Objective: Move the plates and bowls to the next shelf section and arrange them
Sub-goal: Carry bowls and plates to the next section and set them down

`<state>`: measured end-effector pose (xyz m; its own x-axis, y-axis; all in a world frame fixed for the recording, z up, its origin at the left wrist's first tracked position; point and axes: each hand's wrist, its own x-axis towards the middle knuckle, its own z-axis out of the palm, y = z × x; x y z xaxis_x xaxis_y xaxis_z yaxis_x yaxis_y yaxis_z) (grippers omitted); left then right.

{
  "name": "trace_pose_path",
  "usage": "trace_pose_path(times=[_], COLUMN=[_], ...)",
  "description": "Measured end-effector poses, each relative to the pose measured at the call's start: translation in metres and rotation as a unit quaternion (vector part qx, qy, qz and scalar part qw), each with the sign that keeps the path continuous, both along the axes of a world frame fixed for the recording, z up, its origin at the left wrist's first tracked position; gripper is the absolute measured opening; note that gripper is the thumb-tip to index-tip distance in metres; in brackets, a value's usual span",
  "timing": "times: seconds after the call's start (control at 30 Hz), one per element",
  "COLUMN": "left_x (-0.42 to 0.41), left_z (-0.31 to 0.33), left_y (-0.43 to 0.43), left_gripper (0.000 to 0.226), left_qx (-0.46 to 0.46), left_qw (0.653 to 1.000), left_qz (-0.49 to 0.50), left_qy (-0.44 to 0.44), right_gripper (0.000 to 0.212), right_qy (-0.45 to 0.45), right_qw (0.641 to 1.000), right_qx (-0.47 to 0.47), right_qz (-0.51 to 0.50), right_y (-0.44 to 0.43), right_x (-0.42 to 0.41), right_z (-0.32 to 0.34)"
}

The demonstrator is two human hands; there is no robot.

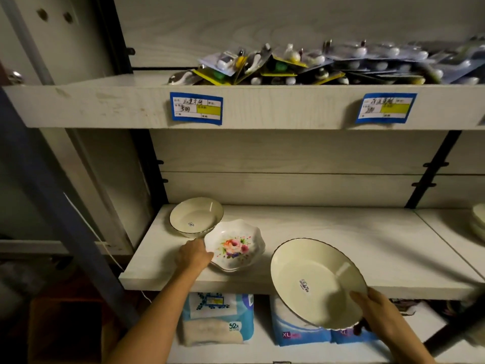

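Pale wood-grain boards make up the shelving, and the middle shelf [328, 240] serves as the landmark for everything here. Above it, an upper shelf [105, 106] carries a heap of blister-packed goods [315, 65] and two blue price labels [196, 108] on its front edge. Below it stand soft packs of diapers [217, 319] in blue and white wrapping. At its far right, beyond a dark bracket, the edge of stacked plates [479, 222] shows in the next section. In front of its right half, the right hand [378, 308] holds a large cream bowl [315, 279] tilted toward the camera, thumb over the rim and fingers curled beneath, pinching the edge; the bowl is glossy, dark-rimmed, with a small sticker inside. On its left half, the left hand [194, 256] reaches in palm down, fingers pressed together against the scalloped rim of a floral dish [235, 245], which sits atop a short stack. Behind that, at the shelf's back left corner, rests a smaller cream bowl [195, 216], touching the dish.
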<state>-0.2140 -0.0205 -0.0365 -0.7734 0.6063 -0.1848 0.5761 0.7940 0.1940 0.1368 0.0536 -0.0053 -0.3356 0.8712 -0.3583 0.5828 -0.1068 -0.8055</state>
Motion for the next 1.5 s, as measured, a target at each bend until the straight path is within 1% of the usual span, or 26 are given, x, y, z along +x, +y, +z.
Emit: trace_pose_path(times=[0.07, 0.13, 0.27, 0.3, 0.43, 0.47, 0.57, 0.63, 0.7, 0.8, 0.9, 1.03, 1.17, 1.27, 1.37, 1.47, 1.5], left_x=[-0.003, -0.005, -0.01, -0.01, -0.011, -0.01, -0.008, -0.008, -0.008, -0.003, 0.016, 0.05, 0.085, 0.112, 0.146, 0.193, 0.212], left_z=[-0.003, -0.001, 0.01, 0.013, 0.015, 0.015, 0.018, 0.025, 0.037, 0.054, 0.069, 0.072, 0.076, 0.082, 0.084, 0.078, 0.074], left_y=[0.003, 0.005, 0.007, 0.007, 0.007, 0.005, -0.004, -0.012, -0.023, -0.041, -0.058, -0.064, -0.051, -0.037, -0.02, -0.002, 0.004], left_gripper=[0.032, 0.025, 0.023, 0.023, 0.023, 0.024, 0.026, 0.02, 0.013, 0.007, 0.003, 0.005, 0.005, 0.004, 0.006, 0.011, 0.009], left_qx=[0.004, 0.014, 0.008, 0.013, 0.072, 0.083, 0.124, 0.161, 0.204, 0.271, 0.285, 0.265, 0.261, 0.266, 0.276, 0.284, 0.287], left_qw=[1.0, 1.0, 1.0, 0.999, 0.986, 0.982, 0.978, 0.974, 0.963, 0.938, 0.924, 0.919, 0.917, 0.916, 0.913, 0.91, 0.909], left_qz=[0.007, 0.009, -0.002, -0.001, 0.015, 0.02, 0.022, 0.024, 0.033, 0.046, 0.03, -0.001, -0.026, -0.044, -0.066, -0.068, -0.065], left_qy=[-0.017, -0.024, -0.024, -0.035, -0.152, -0.169, -0.164, -0.16, -0.172, -0.212, -0.252, -0.292, -0.299, -0.297, -0.292, -0.294, -0.295], right_gripper=[0.023, 0.023, 0.021, 0.02, 0.018, 0.019, 0.021, 0.021, 0.02, 0.019, 0.021, 0.024, 0.02, 0.024, 0.025, 0.021, 0.021], right_qy=[-0.012, -0.01, -0.009, -0.012, -0.023, -0.025, -0.018, -0.007, -0.002, 0.003, -0.008, -0.019, -0.04, -0.043, -0.044, -0.028, -0.026], right_qw=[1.0, 1.0, 0.999, 0.999, 0.999, 0.998, 0.998, 0.998, 0.998, 0.998, 0.996, 0.996, 0.993, 0.992, 0.992, 0.992, 0.991], right_qx=[0.019, 0.027, 0.028, 0.03, 0.035, 0.037, 0.048, 0.052, 0.058, 0.066, 0.086, 0.09, 0.108, 0.103, 0.1, 0.102, 0.109], right_qz=[0.004, 0.007, 0.018, 0.019, 0.033, 0.037, 0.04, 0.037, 0.036, 0.021, 0.008, -0.016, -0.037, -0.049, -0.057, -0.069, -0.069], right_y=[0.003, 0.007, 0.01, 0.011, 0.014, 0.015, 0.019, 0.022, 0.026, 0.031, 0.033, 0.03, 0.032, 0.04, 0.055, 0.079, 0.089], right_x=[-0.002, -0.005, -0.008, -0.009, -0.012, -0.013, -0.014, -0.014, -0.014, -0.007, 0.007, 0.031, 0.061, 0.09, 0.13, 0.178, 0.196], right_z=[-0.002, -0.002, 0.002, 0.003, 0.004, 0.004, 0.003, 0.004, 0.005, 0.009, 0.014, 0.02, 0.028, 0.031, 0.029, 0.026, 0.025])
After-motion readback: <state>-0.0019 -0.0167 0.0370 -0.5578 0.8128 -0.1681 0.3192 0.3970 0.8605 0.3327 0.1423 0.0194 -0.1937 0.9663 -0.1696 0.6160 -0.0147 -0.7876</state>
